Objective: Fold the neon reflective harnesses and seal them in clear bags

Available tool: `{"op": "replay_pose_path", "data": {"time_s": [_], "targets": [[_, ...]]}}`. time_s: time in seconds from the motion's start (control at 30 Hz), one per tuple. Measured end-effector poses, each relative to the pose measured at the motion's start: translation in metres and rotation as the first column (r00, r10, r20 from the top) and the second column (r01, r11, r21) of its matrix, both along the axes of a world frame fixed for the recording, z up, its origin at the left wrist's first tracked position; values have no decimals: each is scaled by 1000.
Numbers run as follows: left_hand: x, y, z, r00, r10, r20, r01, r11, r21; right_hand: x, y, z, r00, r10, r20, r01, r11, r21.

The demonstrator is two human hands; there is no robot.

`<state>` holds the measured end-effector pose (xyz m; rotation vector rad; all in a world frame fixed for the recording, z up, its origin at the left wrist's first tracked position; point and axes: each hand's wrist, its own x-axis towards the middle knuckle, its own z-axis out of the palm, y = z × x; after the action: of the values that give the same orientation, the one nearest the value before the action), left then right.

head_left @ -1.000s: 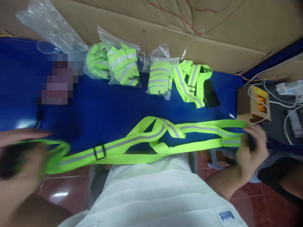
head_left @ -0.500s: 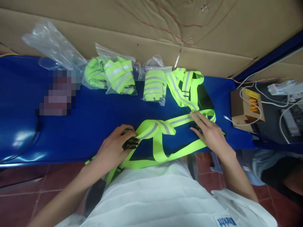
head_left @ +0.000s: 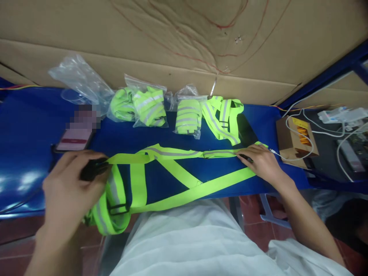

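Two hands are spreading a neon-yellow reflective strap vest across a blue table.

The left hand is curling closed around a black buckle at the left end of the strap vest, where the webbing is bunching and hanging over the table edge. The right hand is lying flat, fingers extended, pressing the vest's right end down onto the table rather than gripping it. Between them the straps are lying crossed on the surface. Behind, bagged vests and one loose folded vest are sitting along the cardboard wall, beside a phone and a small cardboard box.
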<state>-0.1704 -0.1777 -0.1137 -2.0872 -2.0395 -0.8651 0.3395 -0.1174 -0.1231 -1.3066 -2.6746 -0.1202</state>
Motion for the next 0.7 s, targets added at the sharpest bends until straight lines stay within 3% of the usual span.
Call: {"op": "replay_pose_path", "data": {"time_s": [0.13, 0.23, 0.3, 0.33, 0.4, 0.43, 0.5, 0.6, 0.7], "targets": [[-17, 6, 5, 986, 136, 98, -116, 976, -187, 5, -2, -3, 998, 17, 66, -20, 998, 52], [-26, 11, 14, 961, 206, 183, -125, 917, -379, 8, -3, -7, 997, 31, 74, -37, 995, 94], [-31, 15, 22, 952, 144, 270, 31, 832, -553, 13, -3, -9, 997, 17, 79, -27, 992, 126], [-34, 17, 24, 939, 83, 334, 158, 760, -630, 16, -3, -10, 997, 9, 80, -20, 990, 140], [-39, 21, 27, 888, -17, 460, 373, 611, -698, 23, -3, -12, 996, -2, 84, -11, 988, 155], [-40, 22, 27, 865, -37, 500, 429, 572, -699, 27, -4, -13, 996, -5, 86, -9, 988, 157], [-40, 24, 23, 843, -8, 537, 443, 576, -687, 32, -5, -17, 995, -8, 97, -7, 988, 154], [-30, 24, 17, 838, 54, 543, 376, 664, -646, 35, -9, -22, 993, -56, 104, 41, 989, 142], [-16, 20, 16, 877, 11, 481, 305, 759, -575, 33, -15, -21, 995, -98, -4, 98, 995, 20]]}}
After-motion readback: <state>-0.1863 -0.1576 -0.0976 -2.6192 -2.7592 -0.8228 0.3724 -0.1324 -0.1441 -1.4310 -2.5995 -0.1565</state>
